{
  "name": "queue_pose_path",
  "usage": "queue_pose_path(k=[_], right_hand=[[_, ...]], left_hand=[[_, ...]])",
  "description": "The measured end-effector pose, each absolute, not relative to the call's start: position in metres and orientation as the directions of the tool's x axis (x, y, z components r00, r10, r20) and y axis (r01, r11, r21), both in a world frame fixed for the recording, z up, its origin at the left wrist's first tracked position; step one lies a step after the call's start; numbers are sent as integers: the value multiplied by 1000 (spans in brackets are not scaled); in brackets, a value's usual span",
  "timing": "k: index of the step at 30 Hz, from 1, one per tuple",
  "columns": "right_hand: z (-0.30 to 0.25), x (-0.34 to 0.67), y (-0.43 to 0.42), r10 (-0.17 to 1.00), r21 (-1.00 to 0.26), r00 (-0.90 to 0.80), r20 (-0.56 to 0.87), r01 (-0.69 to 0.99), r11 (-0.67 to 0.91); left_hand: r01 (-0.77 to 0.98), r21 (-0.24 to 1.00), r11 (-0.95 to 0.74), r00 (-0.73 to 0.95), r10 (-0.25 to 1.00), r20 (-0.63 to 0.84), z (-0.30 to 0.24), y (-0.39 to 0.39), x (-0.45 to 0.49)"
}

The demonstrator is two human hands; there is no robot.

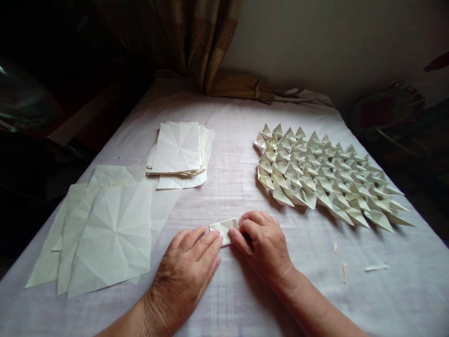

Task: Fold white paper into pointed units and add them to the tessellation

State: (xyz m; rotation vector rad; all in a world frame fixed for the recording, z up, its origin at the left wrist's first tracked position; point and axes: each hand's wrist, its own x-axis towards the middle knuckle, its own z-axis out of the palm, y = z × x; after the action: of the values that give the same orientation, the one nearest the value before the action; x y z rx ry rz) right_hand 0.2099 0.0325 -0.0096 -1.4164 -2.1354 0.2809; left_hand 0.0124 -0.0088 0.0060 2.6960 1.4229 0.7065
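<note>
A small folded piece of white paper (224,228) lies on the cloth between my hands. The fingers of my left hand (187,262) are stretched out flat, with their tips resting on its left end. My right hand (263,241) is curled, its thumb and bent fingers pinching the right end. Part of the folded paper is hidden under the fingertips. Over to the right stand many folded paper boats (315,173) in close rows. Creased sheets of paper (114,234) are spread on the left, overlapping one another.
Farther back on the left is a stack of creased sheets (178,147). Small paper scraps (376,267) lie at the right. A pale cloth (231,117) covers the surface, and a brown curtain (210,47) hangs at the far edge beside a wall.
</note>
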Motion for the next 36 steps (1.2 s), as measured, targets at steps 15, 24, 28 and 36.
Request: queue_pose_path(k=[15,24,28,36], right_hand=[[-8,209,32,906,-455,-277,321,793,404],[-7,210,29,892,-467,-315,325,766,441],[-2,205,26,898,-481,-351,264,759,438],[-2,216,24,941,-530,-284,185,777,339]], left_hand=[[796,194,-574,495,801,338,6,-7,10],[797,181,-576,517,806,289,10,-5,6],[790,184,-584,527,802,281,10,-5,5],[782,174,-599,551,794,256,11,-4,4]])
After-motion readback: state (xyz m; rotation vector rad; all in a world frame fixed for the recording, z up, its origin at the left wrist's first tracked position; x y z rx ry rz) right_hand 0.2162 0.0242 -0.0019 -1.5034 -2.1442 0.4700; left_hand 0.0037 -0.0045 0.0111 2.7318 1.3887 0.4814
